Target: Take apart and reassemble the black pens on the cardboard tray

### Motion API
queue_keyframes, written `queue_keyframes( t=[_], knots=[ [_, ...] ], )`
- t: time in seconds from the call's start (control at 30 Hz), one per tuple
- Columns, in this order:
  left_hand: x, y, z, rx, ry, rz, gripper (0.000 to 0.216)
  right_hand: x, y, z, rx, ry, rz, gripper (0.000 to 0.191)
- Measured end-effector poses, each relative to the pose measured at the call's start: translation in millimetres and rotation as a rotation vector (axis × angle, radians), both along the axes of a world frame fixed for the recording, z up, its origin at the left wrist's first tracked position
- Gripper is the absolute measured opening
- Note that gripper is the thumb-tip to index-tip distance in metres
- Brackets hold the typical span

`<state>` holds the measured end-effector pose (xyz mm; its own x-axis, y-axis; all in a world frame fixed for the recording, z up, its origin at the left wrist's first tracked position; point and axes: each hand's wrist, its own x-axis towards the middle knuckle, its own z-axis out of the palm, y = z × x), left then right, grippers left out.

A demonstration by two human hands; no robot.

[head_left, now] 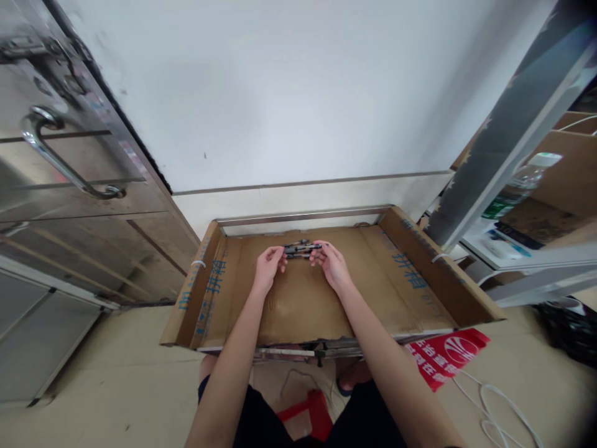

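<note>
Over the middle of a shallow cardboard tray [308,311], my two hands hold a small bundle of slim black-and-clear pens [298,249] lying sideways. My left hand [269,266] pinches the left ends between thumb and fingers. At the right ends, the fingers of my right hand [332,264] are closed around the pens. The single pens overlap, and their tips are partly hidden by my fingers. Whether the bundle touches the cardboard beneath cannot be made out.
The tray's raised cardboard sides carry blue print and white ties. Behind it rises a white wall [289,93]. A metal door with a handle [69,155] is at left. On the right, a shelf holds a plastic bottle [520,186]; a red printed sheet [450,358] and white cable [489,404] lie below.
</note>
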<state>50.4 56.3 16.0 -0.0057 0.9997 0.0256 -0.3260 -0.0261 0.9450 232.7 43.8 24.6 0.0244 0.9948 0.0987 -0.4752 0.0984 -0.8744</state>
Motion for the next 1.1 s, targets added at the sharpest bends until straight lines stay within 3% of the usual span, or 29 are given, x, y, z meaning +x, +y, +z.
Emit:
queue_keyframes(
  t=[0.13,0.33,0.8,1.1],
  knots=[
    [0.1,-0.6,-0.5,-0.051,0.026,-0.018,0.038,-0.1,-0.3,0.4,0.016,0.015,0.017,0.026],
    [-0.7,-0.5,-0.4,0.084,-0.01,-0.038,0.036,1.1,0.3,-1.5,0.023,0.021,0.014,0.026],
    [-0.9,0.5,-1.7,0.041,-0.002,-0.048,0.032,1.5,0.9,-3.2,0.049,0.075,0.047,0.023],
    [-2.1,0.8,0.6,0.027,-0.069,-0.044,0.034,4.9,1.3,-0.2,-0.046,0.16,0.253,0.041]
  ],
)
